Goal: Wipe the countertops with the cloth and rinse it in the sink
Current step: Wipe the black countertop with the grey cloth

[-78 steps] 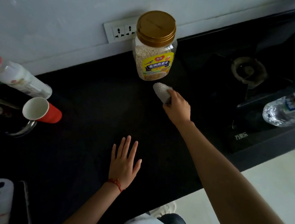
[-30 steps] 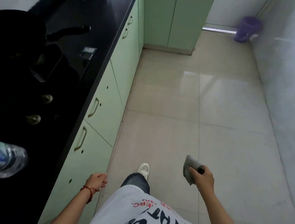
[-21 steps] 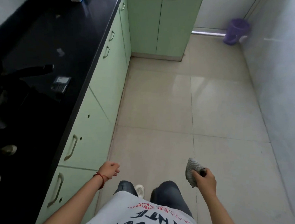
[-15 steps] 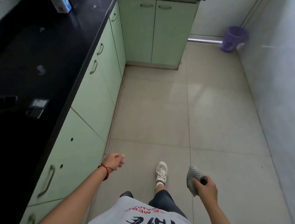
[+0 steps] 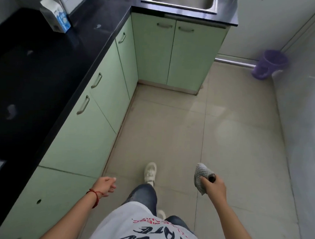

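My right hand (image 5: 215, 186) grips a grey waffle-textured cloth (image 5: 200, 175), bunched and hanging over the tiled floor at the lower right. My left hand (image 5: 105, 186), with a red string at the wrist, swings loosely curled and holds nothing, next to the green cabinet fronts. The black countertop (image 5: 37, 74) runs along the left side. A steel sink (image 5: 180, 2) is set in the counter at the top of the view, well ahead of both hands.
A blue and white carton (image 5: 55, 15) stands on the counter near the corner. Green cabinet doors (image 5: 91, 127) with metal handles line the left and far side. A purple bin (image 5: 268, 64) sits by the right wall. My white shoe (image 5: 150, 172) steps forward on the floor.
I have turned away from the counter by the stove and walked along the cabinets. The sink has come into view ahead. The cloth stays in my right hand.
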`<state>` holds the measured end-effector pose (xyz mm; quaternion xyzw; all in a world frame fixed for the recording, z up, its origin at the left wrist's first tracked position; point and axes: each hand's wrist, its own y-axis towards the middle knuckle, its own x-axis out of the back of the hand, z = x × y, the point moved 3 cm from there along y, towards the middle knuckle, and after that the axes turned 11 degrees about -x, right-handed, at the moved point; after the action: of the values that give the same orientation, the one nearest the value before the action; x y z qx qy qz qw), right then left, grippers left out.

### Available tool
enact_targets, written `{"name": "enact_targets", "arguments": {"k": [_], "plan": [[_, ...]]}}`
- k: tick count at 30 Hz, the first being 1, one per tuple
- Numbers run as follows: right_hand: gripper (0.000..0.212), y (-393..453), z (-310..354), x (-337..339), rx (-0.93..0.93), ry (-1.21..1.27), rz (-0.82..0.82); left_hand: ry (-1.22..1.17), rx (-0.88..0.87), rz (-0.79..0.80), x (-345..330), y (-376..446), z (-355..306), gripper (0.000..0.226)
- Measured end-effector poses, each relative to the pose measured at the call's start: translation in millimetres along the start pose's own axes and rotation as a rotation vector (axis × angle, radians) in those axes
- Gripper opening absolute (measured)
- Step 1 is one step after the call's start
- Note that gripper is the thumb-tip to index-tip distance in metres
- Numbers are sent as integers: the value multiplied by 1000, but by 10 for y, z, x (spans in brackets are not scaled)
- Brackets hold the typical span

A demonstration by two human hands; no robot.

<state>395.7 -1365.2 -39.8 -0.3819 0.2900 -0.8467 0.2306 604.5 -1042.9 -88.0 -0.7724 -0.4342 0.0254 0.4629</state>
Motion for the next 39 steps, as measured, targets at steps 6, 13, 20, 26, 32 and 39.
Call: {"name": "enact_targets", "arguments": {"k": [6,13,20,26,32,39], "plan": [[14,861,1105,-221,10,-3,12,-50,61,-41,133,903,-800,20],[12,1614,2177,-371,-6,2,-15,-4,-48,42,130,1838,-2447,24],[12,2411,2992,-354,-7,-33,6,-7,-186,26,89,2615,-3932,24],[9,3214,3910,-352,66,-140,84,-155,-99,-87,27,2996,-4399,24],[15,3665,5166,-716,233,-353,223,-372,52,-236,8,3061,-4330,13],[24,3593,6225,-1566,420,-518,361,-605,237,-407,244,3049,-4057,23]]}}
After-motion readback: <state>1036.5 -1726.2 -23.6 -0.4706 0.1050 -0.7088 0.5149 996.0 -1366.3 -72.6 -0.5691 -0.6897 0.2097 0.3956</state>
